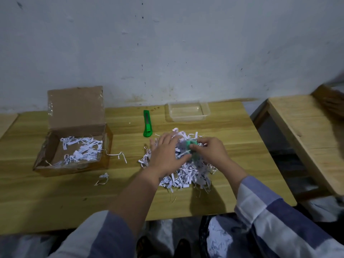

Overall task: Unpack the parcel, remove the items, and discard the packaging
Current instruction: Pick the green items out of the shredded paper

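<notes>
An open cardboard box (55, 165) stands at the left of the wooden table (55, 198), its lid up, with some shredded white paper inside. A larger heap of shredded paper (188, 176) lies at the table's middle. My left hand (165, 155) rests on the heap with its fingers spread. My right hand (210, 150) pinches a small teal-green item (190, 143) that sticks out of the top of the heap. Much of that item is hidden by paper and fingers.
A green utility knife (147, 123) lies behind the heap. A clear plastic tray (188, 111) sits near the wall. Loose paper strips (102, 178) lie in front of the box. A second wooden table (305, 131) stands to the right across a gap.
</notes>
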{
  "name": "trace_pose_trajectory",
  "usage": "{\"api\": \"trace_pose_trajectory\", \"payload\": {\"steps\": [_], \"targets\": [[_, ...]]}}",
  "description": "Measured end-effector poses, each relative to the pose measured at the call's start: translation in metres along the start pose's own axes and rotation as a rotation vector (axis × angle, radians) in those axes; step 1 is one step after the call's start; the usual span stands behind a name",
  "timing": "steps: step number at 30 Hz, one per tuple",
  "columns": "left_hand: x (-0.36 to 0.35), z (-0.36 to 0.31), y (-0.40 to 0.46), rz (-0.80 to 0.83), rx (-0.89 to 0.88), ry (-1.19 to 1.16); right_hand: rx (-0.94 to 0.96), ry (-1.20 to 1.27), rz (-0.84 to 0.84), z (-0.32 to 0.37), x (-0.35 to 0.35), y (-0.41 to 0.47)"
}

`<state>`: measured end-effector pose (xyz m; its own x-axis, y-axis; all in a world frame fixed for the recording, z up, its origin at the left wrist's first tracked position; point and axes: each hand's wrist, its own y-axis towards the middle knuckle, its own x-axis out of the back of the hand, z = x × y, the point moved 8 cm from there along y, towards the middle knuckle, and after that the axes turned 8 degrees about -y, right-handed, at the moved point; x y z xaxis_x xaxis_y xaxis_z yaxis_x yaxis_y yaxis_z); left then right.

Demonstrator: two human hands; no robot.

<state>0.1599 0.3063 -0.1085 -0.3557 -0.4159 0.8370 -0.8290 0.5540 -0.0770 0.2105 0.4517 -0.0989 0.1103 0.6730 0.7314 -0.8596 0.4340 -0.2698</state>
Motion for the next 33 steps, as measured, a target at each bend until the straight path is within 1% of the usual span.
{"api": "trace_pose_trajectory", "payload": {"steps": [2,4,6,9,12,13,14,17,18,19,21,24,26,28,29,31,33], "targets": [[0.005,-0.013,0.002,-0.059,-0.025,-0.075,0.006,0.244,0.005,0.007,0.0,-0.005],[0.007,-0.015,0.004,-0.082,0.035,-0.163,-0.002,0.365,-0.013,0.008,0.001,-0.006],[0.007,-0.009,0.003,-0.056,0.108,-0.264,-0.014,0.409,-0.016,0.007,0.0,-0.007],[0.006,-0.007,0.0,0.024,0.115,-0.245,-0.015,0.414,-0.035,0.003,-0.002,-0.008],[0.015,-0.008,-0.001,-0.049,0.084,-0.212,0.008,0.487,-0.013,0.011,-0.002,-0.011],[0.017,-0.005,0.0,-0.08,0.098,-0.237,0.009,0.451,-0.001,0.013,-0.001,-0.011],[0.019,-0.001,0.0,-0.1,0.121,-0.279,0.015,0.339,0.01,0.013,0.001,-0.01],[0.02,0.013,0.0,-0.096,0.19,-0.418,0.059,-0.27,0.062,0.008,0.001,-0.008],[0.021,0.015,0.001,-0.09,0.192,-0.444,0.05,-0.4,0.06,0.005,0.002,-0.008],[0.022,0.015,0.001,-0.084,0.187,-0.452,0.037,-0.454,0.048,0.003,0.004,-0.008],[0.023,0.016,0.001,-0.073,0.177,-0.446,0.036,-0.456,0.04,0.008,0.01,-0.007],[0.021,0.014,0.002,-0.065,0.152,-0.453,0.078,-0.459,0.174,0.026,0.014,-0.004],[0.021,0.012,0.003,-0.067,0.145,-0.449,0.125,-0.329,0.231,0.043,0.018,-0.002],[0.02,0.011,0.004,-0.067,0.14,-0.436,0.16,-0.111,0.173,0.057,0.027,0.002],[0.019,0.01,0.005,-0.061,0.141,-0.429,0.179,-0.06,0.113,0.063,0.032,0.004],[0.017,0.008,0.006,-0.049,0.135,-0.423,0.237,-0.13,-0.03,0.072,0.038,0.003],[0.018,0.005,0.007,-0.055,0.128,-0.401,0.29,-0.207,-0.122,0.077,0.035,0.001]]}}
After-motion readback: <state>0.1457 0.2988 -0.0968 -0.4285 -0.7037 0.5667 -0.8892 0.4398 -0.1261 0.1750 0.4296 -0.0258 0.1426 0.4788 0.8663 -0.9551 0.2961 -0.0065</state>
